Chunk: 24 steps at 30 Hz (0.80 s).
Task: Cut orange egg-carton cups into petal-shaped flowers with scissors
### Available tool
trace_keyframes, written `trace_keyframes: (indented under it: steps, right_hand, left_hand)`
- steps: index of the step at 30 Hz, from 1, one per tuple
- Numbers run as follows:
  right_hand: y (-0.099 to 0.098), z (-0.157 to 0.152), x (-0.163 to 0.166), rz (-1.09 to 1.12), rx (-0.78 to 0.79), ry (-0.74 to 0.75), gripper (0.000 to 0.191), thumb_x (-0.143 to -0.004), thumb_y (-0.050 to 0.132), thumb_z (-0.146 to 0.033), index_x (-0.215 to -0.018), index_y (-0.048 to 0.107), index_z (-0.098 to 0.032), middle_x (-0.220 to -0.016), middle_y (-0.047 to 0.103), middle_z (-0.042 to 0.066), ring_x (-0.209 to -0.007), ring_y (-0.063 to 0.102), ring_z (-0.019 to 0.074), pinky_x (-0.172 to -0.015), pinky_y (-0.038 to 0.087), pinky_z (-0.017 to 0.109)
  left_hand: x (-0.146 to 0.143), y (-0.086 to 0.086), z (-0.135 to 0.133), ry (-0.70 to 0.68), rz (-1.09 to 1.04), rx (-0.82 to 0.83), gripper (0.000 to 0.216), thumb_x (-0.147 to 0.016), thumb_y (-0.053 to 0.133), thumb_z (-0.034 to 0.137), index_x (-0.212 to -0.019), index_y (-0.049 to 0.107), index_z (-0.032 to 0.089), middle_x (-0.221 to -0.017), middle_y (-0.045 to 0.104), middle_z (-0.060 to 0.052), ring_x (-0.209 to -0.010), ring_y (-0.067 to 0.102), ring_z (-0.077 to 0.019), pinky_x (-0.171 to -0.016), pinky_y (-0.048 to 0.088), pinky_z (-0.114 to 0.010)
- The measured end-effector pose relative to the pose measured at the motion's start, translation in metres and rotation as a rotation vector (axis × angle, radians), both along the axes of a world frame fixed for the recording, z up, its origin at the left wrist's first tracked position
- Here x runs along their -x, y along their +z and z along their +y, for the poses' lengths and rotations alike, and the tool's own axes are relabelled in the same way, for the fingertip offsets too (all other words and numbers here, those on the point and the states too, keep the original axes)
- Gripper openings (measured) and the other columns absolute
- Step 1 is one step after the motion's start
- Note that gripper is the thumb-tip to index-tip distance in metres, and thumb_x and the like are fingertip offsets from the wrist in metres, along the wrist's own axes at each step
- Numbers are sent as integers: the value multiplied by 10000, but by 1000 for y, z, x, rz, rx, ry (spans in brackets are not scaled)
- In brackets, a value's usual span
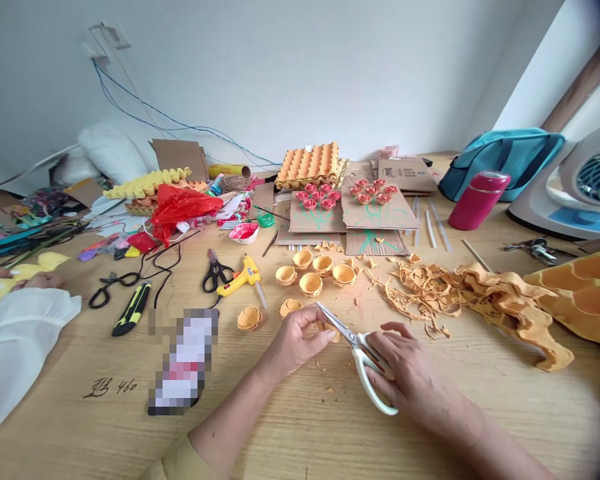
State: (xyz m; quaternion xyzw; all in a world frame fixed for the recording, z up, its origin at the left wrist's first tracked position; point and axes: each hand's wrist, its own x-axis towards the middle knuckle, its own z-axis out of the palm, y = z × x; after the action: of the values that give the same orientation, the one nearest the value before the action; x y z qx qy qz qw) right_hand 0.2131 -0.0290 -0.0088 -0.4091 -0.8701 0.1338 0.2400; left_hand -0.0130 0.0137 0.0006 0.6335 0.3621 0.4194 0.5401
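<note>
Ideally, with our left hand [296,341] pinching the orange carton piece [325,326] in front of the small cups [311,285] and our right hand [411,368] curled around the white-handled scissors [353,338], we should snip in short bites, blades clear of our thumb.

From your head, your single camera looks forward and down across the table [300,443], with your left hand [296,338] and right hand [405,370] close on the near side, the pale wall [305,73] far.
</note>
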Motion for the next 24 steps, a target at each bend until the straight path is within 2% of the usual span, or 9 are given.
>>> trace_keyframes:
  steps: [3,7,11,14,17,21,24]
  right_hand:
    - [0,1,1,76,-1,-27,171,-983,486,-263,-818,451,-232,-705,578,-14,-633,540,172,-829,436,383]
    - [3,-2,4,245,28,-133,205,-959,501,-246,-763,442,-240,-677,547,-11,-636,511,175,-680,448,324]
    - [9,-4,7,379,137,-158,122,-936,539,-267,-825,494,-240,-737,593,10,-706,559,197,-683,480,334]
    - [10,-4,10,436,243,-136,122,-925,551,-288,-824,505,-237,-768,625,22,-733,587,205,-691,499,341]
    - [8,-4,11,465,328,-132,108,-904,569,-285,-824,525,-228,-803,653,32,-747,594,205,-701,503,347]
    - [8,-5,12,496,384,-122,86,-879,595,-260,-820,545,-222,-807,654,23,-756,596,198,-693,495,332]
    - [9,-5,12,517,413,-115,116,-881,610,-283,-809,544,-219,-794,636,19,-743,585,192,-664,484,315]
  left_hand:
    - [-2,3,-2,-94,-18,44,150,-846,666,300,-913,732,183,-954,707,-71,-943,630,-226,-890,470,-349]
    - [-5,5,-7,-190,73,47,177,-875,607,242,-969,745,187,-964,695,-73,-904,624,-201,-839,471,-334]
    - [-11,-2,-13,-236,26,136,266,-812,700,217,-1073,657,192,-899,663,-47,-819,608,-163,-733,465,-285]
    - [-17,-8,-18,-282,-31,230,320,-776,761,230,-1043,587,199,-841,641,-22,-753,601,-138,-669,447,-258]
    - [-21,-11,-20,-273,-55,284,338,-743,800,255,-974,560,198,-839,654,-21,-730,611,-136,-649,444,-255]
    - [-23,-11,-21,-216,-38,268,352,-706,839,311,-917,583,194,-815,669,-25,-722,621,-149,-663,450,-272]
    - [-22,-10,-19,-234,-25,279,354,-717,835,343,-903,576,189,-787,646,-12,-680,585,-126,-631,428,-253]
